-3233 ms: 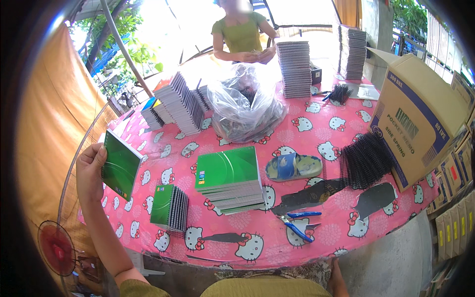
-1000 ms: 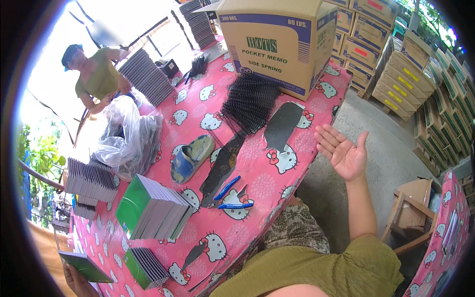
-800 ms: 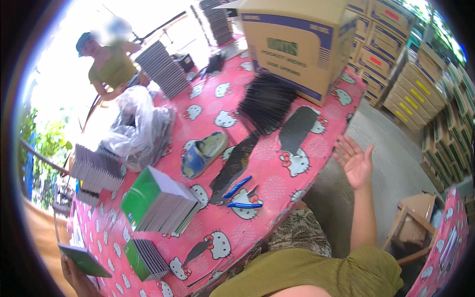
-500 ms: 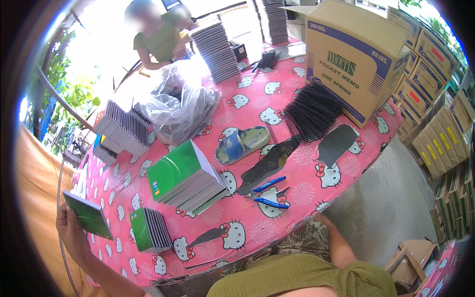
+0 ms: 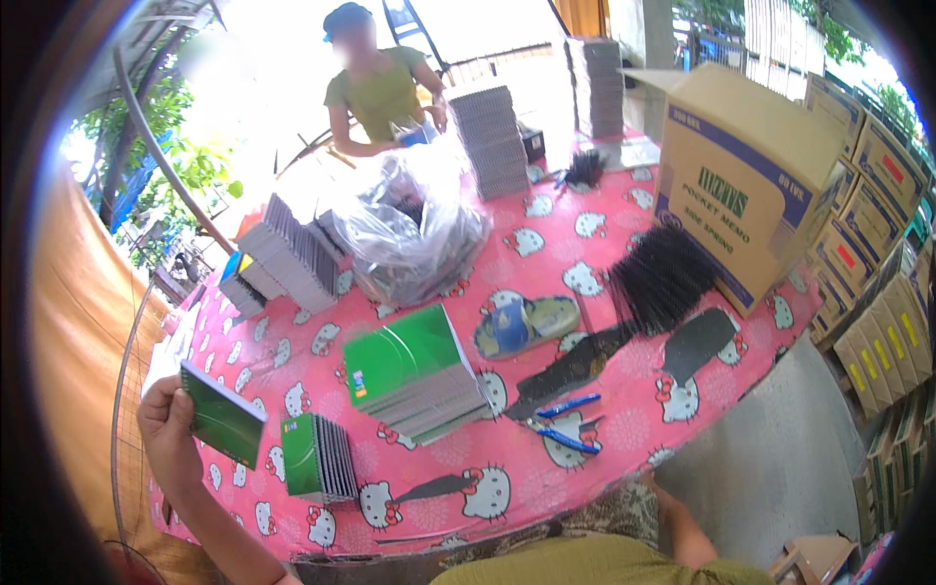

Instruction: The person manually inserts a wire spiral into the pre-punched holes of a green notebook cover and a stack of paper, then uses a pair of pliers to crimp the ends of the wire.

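My left hand [image 5: 168, 429] is closed on a green-covered notebook [image 5: 226, 414], thumb over its edge, held up off the table at the left. Just right of it stands a short stack of green spiral notebooks [image 5: 302, 456]. Beyond that sits a taller stack of green-covered pads [image 5: 405, 356]. Blue-handled pliers [image 5: 567, 421] lie spread on the table. My right arm [image 5: 684, 531] reaches toward the table's near edge; the fingers of my right hand are hidden there.
A slide sandal [image 5: 526, 327], a pile of black spiral coils [image 5: 663, 278] and a big carton [image 5: 746, 185] lie across the pink table [image 5: 439, 507]. Behind are a clear plastic bag [image 5: 419, 239] and grey notebook stacks [image 5: 487, 141]. A co-worker [image 5: 380, 97] is at the far side.
The view has shifted, so the table things appear farther right and lower. My left hand still holds the notebook, now tilted differently. The co-worker appears more upright.
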`<state>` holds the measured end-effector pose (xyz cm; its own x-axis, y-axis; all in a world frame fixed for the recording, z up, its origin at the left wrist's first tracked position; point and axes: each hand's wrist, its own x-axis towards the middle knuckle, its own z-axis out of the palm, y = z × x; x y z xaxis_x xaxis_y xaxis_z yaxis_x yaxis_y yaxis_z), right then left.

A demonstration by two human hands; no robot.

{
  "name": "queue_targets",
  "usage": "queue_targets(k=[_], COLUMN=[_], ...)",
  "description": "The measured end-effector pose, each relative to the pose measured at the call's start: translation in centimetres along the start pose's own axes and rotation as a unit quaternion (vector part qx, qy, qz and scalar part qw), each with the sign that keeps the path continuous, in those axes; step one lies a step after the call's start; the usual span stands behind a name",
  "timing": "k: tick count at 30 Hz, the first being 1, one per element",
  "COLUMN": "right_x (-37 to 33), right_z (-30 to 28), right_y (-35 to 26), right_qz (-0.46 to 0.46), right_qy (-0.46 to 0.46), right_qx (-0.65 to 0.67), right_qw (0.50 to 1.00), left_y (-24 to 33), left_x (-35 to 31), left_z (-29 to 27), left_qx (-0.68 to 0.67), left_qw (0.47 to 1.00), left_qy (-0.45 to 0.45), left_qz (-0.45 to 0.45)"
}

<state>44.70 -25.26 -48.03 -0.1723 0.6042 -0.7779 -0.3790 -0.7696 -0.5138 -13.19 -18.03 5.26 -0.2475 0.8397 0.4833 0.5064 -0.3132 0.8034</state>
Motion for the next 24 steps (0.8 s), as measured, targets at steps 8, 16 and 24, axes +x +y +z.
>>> queue_targets(k=[8,16,24], right_x=[2.5,-1.2,-17.6], right_z=[1.0,-1.5,10.9], right_y=[-3.4,0.1,-18.8], right_qz=[-0.045,-0.003,-0.042], right_qy=[0.047,0.047,-0.158], right_qx=[-0.002,-0.022,-0.773], right_qw=[0.998,0.999,0.613], left_y=[2.2,2.9,3.5], left_x=[2.5,3.8,3.7], left_z=[5.2,8.5,9.4], left_qx=[-0.002,-0.038,0.014], left_qw=[0.998,0.993,0.995], left_qy=[-0.054,-0.113,-0.094], left_qz=[0.015,-0.008,0.039])
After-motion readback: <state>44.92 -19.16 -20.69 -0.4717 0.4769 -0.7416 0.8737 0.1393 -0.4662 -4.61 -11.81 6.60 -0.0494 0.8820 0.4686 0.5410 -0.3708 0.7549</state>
